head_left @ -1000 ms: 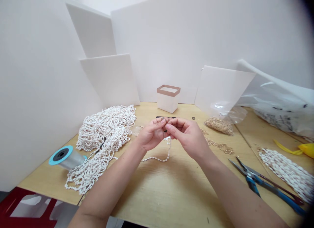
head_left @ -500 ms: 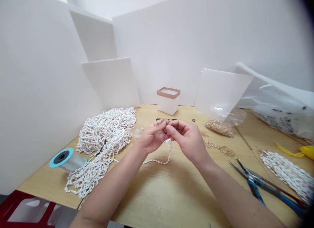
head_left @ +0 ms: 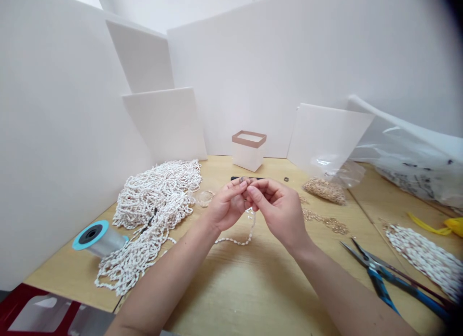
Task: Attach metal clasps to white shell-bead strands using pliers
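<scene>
My left hand [head_left: 227,206] and my right hand [head_left: 278,208] meet above the middle of the wooden table [head_left: 253,288], fingertips pinched together. Between them they hold the end of a white bead strand [head_left: 238,239], which hangs down and curls on the table. A tiny piece shows at my left fingertips; I cannot make out what it is. A big heap of white bead strands [head_left: 155,201] lies to the left of my hands.
A spool with a blue rim [head_left: 94,235] lies at the left. A small white box [head_left: 248,149] stands at the back. Gold findings [head_left: 323,189] spill from a clear bag. Blue-handled pliers [head_left: 379,273] and more bead strands [head_left: 423,256] lie at the right.
My hands stay pinched together on the strand and have barely shifted. The view has tilted slightly, so everything sits a little lower in the picture.
</scene>
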